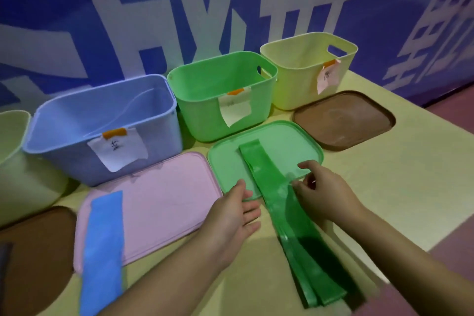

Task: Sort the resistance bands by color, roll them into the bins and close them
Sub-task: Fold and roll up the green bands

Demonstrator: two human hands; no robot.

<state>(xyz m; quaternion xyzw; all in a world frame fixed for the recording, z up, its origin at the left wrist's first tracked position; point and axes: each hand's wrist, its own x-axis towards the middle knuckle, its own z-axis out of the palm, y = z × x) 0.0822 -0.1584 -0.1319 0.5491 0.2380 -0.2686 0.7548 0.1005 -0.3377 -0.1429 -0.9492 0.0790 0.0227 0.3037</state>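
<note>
Two bare forearms, hands (238, 213) without gloves — no sleeves

Three bins (223, 95) in row at back of counter (384, 187). One lid (154, 202) lies before each bin. Bands (295, 226) stretch from middle lid toward near edge. Single band (102, 251) lies on left lid.

Handwriting on the bin labels (118, 152) too blurred; far-left bin (15, 161) edge-cropped
</note>
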